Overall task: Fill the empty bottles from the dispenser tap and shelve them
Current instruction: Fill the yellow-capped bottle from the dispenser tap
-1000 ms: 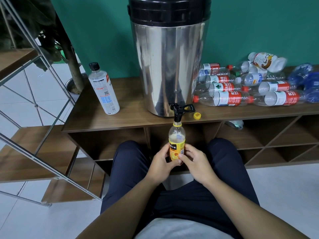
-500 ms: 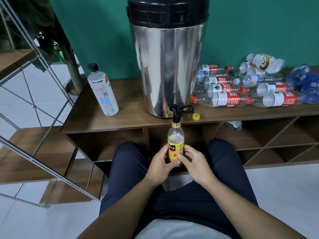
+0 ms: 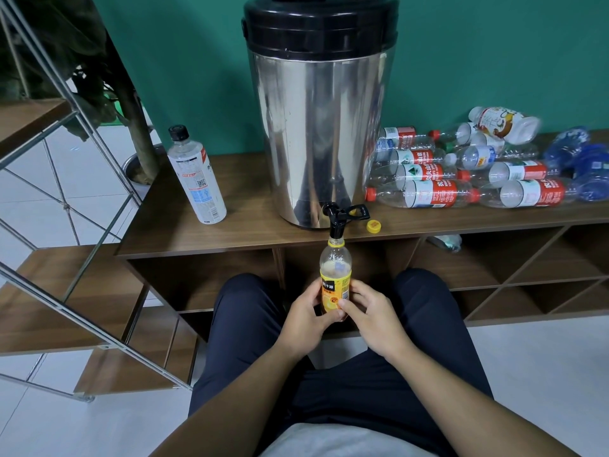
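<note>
1. The small yellow-labelled bottle (image 3: 335, 278) stands upright at the centre of the frame, its open mouth just under the black tap (image 3: 337, 222) of the steel dispenser (image 3: 316, 127). Liquid shows up to about the shoulder, so I judge filling is well along.
2. The left hand (image 3: 304, 316) wraps the lower body of the bottle from the left; its thumb lies across the label.
3. The right hand (image 3: 369, 311) holds the same lower part from the right, thumb tip pressed on the label's front. Both hands are closed round the bottle.
4. Handling, as a judgement: thin clear plastic, light when empty, noticeably heavier near full. The walls will give if squeezed, and with no cap on a hard squeeze could push liquid out at the neck. A grip low on the labelled band, as here, seems sound; the label gives more friction than wet bare plastic.
5. The yellow cap (image 3: 373, 226) lies on the wooden shelf top (image 3: 230, 232) just right of the tap, near at hand for closing.
6. A tall capped bottle (image 3: 197, 176) stands upright at centre left of the frame.
7. A heap of empty bottles (image 3: 468, 173) lies on its side at the right.
8. Open shelf compartments (image 3: 514, 268) lie below.
</note>
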The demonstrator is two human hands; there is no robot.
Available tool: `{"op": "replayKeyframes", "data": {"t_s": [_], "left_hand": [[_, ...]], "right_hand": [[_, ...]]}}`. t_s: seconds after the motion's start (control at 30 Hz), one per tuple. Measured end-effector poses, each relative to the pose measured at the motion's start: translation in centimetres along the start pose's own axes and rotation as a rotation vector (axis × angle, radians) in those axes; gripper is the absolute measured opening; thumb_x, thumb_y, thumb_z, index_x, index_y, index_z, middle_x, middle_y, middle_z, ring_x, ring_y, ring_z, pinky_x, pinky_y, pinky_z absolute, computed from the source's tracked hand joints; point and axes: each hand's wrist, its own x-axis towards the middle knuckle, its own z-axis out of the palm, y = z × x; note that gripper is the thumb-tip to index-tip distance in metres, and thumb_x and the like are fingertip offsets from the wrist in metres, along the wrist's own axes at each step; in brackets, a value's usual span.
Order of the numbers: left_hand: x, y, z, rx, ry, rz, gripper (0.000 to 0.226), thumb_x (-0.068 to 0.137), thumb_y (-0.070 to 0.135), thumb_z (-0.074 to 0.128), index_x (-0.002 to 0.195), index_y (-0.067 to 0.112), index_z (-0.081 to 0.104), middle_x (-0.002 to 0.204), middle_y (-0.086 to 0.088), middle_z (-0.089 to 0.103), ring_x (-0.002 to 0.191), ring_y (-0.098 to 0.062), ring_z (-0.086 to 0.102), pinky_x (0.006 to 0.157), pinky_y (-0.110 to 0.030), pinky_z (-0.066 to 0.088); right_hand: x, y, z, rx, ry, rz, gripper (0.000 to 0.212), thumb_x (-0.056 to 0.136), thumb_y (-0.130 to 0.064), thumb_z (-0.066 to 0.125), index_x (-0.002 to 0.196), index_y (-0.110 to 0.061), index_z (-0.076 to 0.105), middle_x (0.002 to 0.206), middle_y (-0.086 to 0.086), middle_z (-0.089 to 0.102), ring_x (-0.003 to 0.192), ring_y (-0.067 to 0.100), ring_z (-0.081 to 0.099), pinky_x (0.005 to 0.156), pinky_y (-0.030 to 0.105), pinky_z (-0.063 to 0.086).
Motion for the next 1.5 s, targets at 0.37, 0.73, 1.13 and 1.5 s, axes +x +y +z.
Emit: {"op": "replayKeyframes", "data": {"t_s": [0.37, 0.73, 1.13, 1.5], "left_hand": [[0.00, 0.03, -0.06, 0.015, 0.000, 0.004, 0.062, 0.101, 0.012, 0.083, 0.154, 0.033, 0.059, 0.139, 0.008, 0.075, 0.136, -0.014, 0.068, 0.114, -0.051, 0.059], [-0.04, 0.03, -0.08, 0.013, 0.003, 0.009, 0.059, 0.102, 0.011, 0.083, 0.152, 0.032, 0.061, 0.137, 0.008, 0.075, 0.134, -0.014, 0.069, 0.113, -0.050, 0.060], [0.02, 0.00, -0.05, 0.011, 0.003, 0.000, 0.058, 0.101, 0.012, 0.083, 0.151, 0.033, 0.061, 0.137, 0.008, 0.075, 0.133, -0.015, 0.070, 0.112, -0.052, 0.060], [-0.03, 0.03, -0.03, 0.014, 0.003, 0.003, 0.058, 0.102, 0.011, 0.082, 0.151, 0.031, 0.061, 0.137, 0.008, 0.075, 0.133, -0.014, 0.069, 0.112, -0.050, 0.061]], "right_hand": [[-0.07, -0.05, -0.02, 0.009, -0.005, -0.014, 0.041, 0.108, -0.012, 0.069, 0.147, -0.024, 0.067, 0.124, -0.010, 0.080, 0.120, 0.008, 0.075, 0.101, 0.034, 0.063], [0.00, 0.14, -0.01, -0.001, -0.007, -0.016, 0.043, 0.108, -0.015, 0.070, 0.149, -0.026, 0.066, 0.128, -0.012, 0.079, 0.123, 0.007, 0.073, 0.103, 0.037, 0.063], [-0.01, 0.12, -0.03, 0.006, -0.003, -0.023, 0.042, 0.107, -0.013, 0.070, 0.148, -0.024, 0.067, 0.126, -0.012, 0.079, 0.121, 0.007, 0.074, 0.100, 0.033, 0.063], [0.08, 0.37, -0.01, 0.012, -0.008, -0.015, 0.044, 0.107, -0.015, 0.071, 0.150, -0.025, 0.065, 0.127, -0.010, 0.080, 0.122, 0.008, 0.074, 0.100, 0.034, 0.064]]}}
